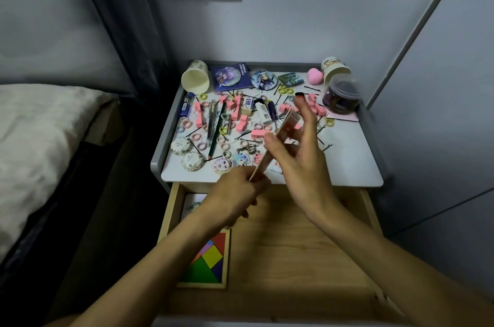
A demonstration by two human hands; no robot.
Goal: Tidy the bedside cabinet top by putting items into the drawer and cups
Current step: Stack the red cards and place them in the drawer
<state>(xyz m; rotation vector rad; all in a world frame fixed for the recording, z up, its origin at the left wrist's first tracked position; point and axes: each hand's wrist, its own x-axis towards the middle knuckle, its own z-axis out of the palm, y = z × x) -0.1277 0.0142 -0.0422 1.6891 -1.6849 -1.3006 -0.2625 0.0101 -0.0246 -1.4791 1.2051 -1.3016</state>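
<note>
**tidy_nope:** ok so where are the cards rn?

**drawerfan:** up in the air over the 6 o'clock edge of the top, just above the open drawer. The stack's tilted, upper end leaning toward 1 o'clock. Left hand is clenched round the bottom end. Right hand has its fingers straight, laid along the upper part with the thumb on the near side. Looks like squaring the pack up, but that's just my read

**tidy_nope:** how would it handle tho

**drawerfan:** guessing light. Thin and bendy card by card, stiff enough as a pack. Slick faces I bet, so a loose pack could fan out or spill if you only hold one end. I'd pinch across the long edges near the middle, thumb one side and fingers the other, then lay it down flat

**tidy_nope:** room in there?

**drawerfan:** lots of bare wood from 12 to 3 o'clock of the drawer. Tangram sits at 7, and there's something pale at 10 I can't make out. One cup is at 11 o'clock of the top and the other cup at 1, both look tipped toward us. Cards wouldn't suit those anyway imo
</note>
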